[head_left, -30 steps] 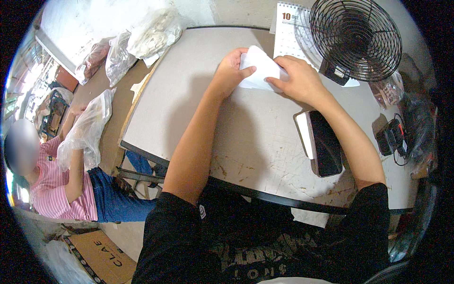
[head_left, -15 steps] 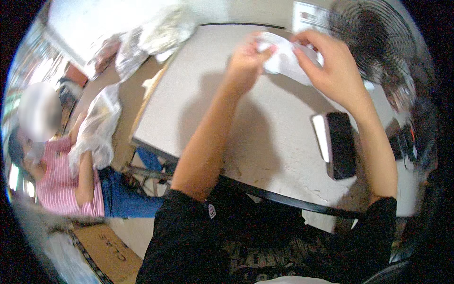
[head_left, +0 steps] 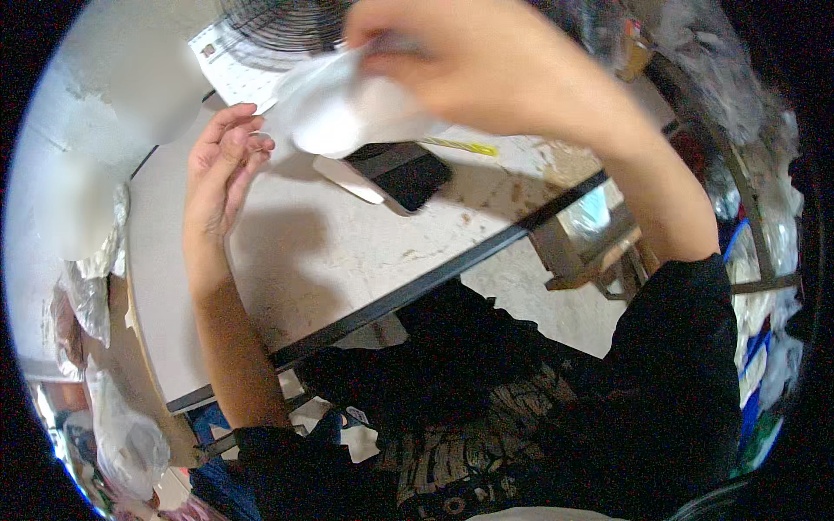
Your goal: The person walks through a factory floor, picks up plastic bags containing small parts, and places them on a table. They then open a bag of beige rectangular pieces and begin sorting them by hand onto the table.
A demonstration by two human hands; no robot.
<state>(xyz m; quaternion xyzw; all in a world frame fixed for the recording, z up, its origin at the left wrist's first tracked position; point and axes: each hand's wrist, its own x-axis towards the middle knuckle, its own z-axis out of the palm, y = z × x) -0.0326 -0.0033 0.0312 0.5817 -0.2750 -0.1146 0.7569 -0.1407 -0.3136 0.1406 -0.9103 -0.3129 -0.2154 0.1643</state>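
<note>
Along the left rim, crumpled clear plastic bags point(head_left: 95, 286) lie heaped at the edge of the pale, scuffed tabletop point(head_left: 304, 252), with another clear bag point(head_left: 130, 443) lower down. Next comes the left hand point(head_left: 219, 169), raised over the table with its fingers loosely curled and open, fingertips just touching the edge of a soft white piece of cloth-like material point(head_left: 334, 108); it does not grip it. Behind that hand a white sheet with a grid of small marks point(head_left: 230, 74) lies under the black wire guard of a desk fan point(head_left: 282, 22) at the top. The white piece hangs above the table, blurred, between the two hands. Beneath it a black phone in a white-edged case point(head_left: 395, 178) lies flat on the table, and a thin yellow strip point(head_left: 465, 146) lies just beyond. The right hand point(head_left: 473, 61) is close to the camera, closed on the upper end of the white piece and blocking the table's far side. At right, past the table's dark metal edge point(head_left: 452, 273), clear plastic wrapping point(head_left: 738, 95) piles up.
</note>
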